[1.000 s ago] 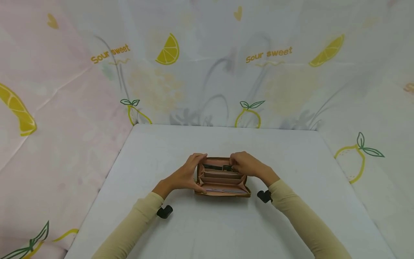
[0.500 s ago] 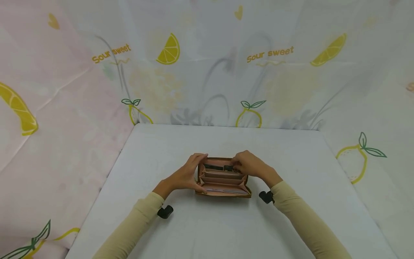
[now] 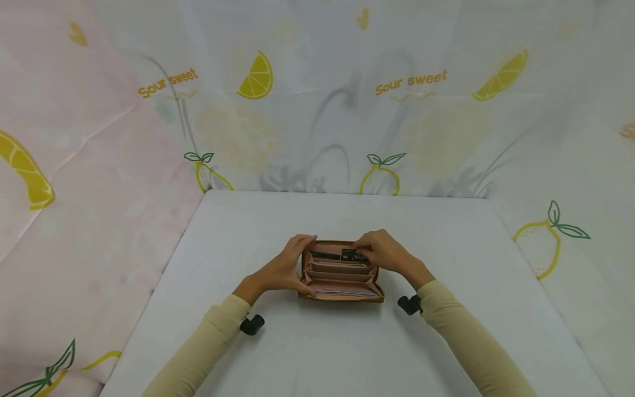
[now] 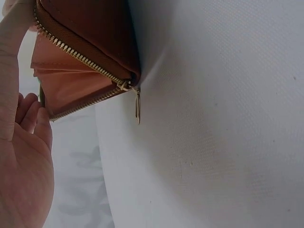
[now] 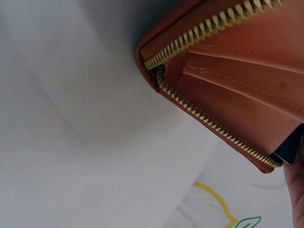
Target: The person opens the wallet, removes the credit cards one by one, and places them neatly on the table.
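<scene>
A brown zip-around wallet [image 3: 341,277] stands unzipped and spread on the white table, its pinkish compartments facing up. My left hand [image 3: 280,270] holds it by the left side, thumb on the front edge and fingers on the back edge. At the back right, my right hand [image 3: 392,255] pinches a dark card [image 3: 351,255] with pale lettering, partly raised from the rear slot. Another dark card [image 3: 326,255] sits in that slot to its left. Pale cards or papers [image 3: 347,293] lie in the front pocket. In the left wrist view a zipper pull [image 4: 137,107] hangs from the wallet's corner.
The white table [image 3: 317,353] runs back to a lemon-print cloth backdrop [image 3: 317,110], which also rises on both sides. Small black wrist cameras [image 3: 252,325] are strapped to both forearms.
My right hand has shifted slightly right and up with the dark card; more of its face and lettering now shows. My left hand and the wallet stay in place.
</scene>
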Motion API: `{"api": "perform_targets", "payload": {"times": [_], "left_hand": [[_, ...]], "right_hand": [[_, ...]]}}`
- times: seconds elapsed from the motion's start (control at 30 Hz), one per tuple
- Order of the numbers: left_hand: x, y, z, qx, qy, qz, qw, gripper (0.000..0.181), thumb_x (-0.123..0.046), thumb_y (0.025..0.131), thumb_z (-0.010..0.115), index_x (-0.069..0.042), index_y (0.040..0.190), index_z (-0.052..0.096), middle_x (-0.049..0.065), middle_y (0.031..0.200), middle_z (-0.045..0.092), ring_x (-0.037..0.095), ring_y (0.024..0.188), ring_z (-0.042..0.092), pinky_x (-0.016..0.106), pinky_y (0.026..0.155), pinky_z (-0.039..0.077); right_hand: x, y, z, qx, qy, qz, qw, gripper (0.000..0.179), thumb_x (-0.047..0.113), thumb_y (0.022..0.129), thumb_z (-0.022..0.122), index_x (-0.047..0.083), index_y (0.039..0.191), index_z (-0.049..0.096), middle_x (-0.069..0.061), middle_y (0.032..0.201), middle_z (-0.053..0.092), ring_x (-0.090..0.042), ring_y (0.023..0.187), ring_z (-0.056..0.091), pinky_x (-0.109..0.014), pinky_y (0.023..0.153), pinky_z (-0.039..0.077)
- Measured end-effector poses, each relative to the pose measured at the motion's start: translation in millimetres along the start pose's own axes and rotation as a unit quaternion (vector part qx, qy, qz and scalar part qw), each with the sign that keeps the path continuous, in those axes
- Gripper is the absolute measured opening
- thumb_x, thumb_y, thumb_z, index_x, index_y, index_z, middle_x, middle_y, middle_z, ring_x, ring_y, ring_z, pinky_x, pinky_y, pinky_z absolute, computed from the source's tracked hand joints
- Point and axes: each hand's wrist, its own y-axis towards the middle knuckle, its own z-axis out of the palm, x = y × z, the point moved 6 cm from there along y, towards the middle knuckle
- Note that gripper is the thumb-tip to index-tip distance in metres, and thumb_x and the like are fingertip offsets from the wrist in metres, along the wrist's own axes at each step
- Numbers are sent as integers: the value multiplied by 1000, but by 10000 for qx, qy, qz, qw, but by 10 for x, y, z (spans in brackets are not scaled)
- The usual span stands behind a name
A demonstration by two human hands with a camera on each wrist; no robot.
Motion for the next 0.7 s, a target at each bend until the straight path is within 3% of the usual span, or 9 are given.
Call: {"api": "perform_targets", "payload": {"times": [0.1, 0.23, 0.37, 0.43, 0.53, 0.6, 0.7], "left_hand": [[1, 6, -1, -17, -12, 23, 10000, 127, -64, 59, 84, -8, 154, 20, 13, 146, 29, 23, 133, 30, 45, 105, 38], [3, 21, 0, -9, -24, -12, 10000, 128, -63, 59, 85, -9, 155, 19, 12, 146, 29, 22, 133, 30, 44, 106, 37], [4, 27, -8, -8, -25, -34, 10000, 128, -64, 59, 84, -9, 155, 18, 10, 146, 29, 22, 132, 29, 42, 107, 36], [10, 29, -6, -3, -9, -59, 10000, 128, -65, 60, 83, -10, 155, 18, 9, 146, 28, 21, 132, 29, 42, 107, 36], [14, 32, -2, -15, -29, -79, 10000, 127, -63, 60, 84, -9, 155, 19, 9, 145, 29, 22, 132, 31, 43, 106, 37], [20, 33, 1, 6, -45, -127, 9999, 127, -64, 60, 84, -10, 155, 18, 9, 145, 29, 22, 132, 31, 43, 106, 37], [23, 40, -1, 40, -95, -192, 9998, 129, -63, 58, 85, -11, 155, 18, 9, 146, 29, 22, 132, 30, 43, 106, 37]], "right_hand": [[-9, 1, -27, -277, 22, -118, 9995, 13, 2, 88, 71, 3, 100, 76, -7, 96, 72, -17, 82, 67, -31, 71, 54], [-72, -5, -119, -1062, 191, -32, 9942, 13, 3, 87, 72, 3, 100, 76, -8, 96, 73, -19, 83, 69, -33, 70, 55], [-171, -27, -214, -1682, 681, 489, 9822, 15, 7, 88, 73, 3, 101, 76, -9, 98, 73, -21, 85, 70, -35, 70, 56], [-252, -62, -244, -1811, 1087, 1023, 9721, 16, 11, 88, 74, 3, 102, 76, -10, 99, 73, -22, 87, 70, -36, 73, 56], [-409, -134, -251, -1909, 2069, 1822, 9421, 23, 15, 89, 73, 0, 107, 74, -14, 103, 72, -23, 89, 70, -37, 77, 56], [-516, -196, -246, -2007, 2789, 2302, 9104, 27, 15, 90, 73, -3, 110, 72, -18, 106, 70, -22, 89, 70, -35, 77, 56], [-654, -280, -244, -2193, 3541, 2695, 8683, 32, 14, 90, 72, -8, 112, 68, -22, 108, 67, -18, 83, 71, -31, 75, 56]]}}
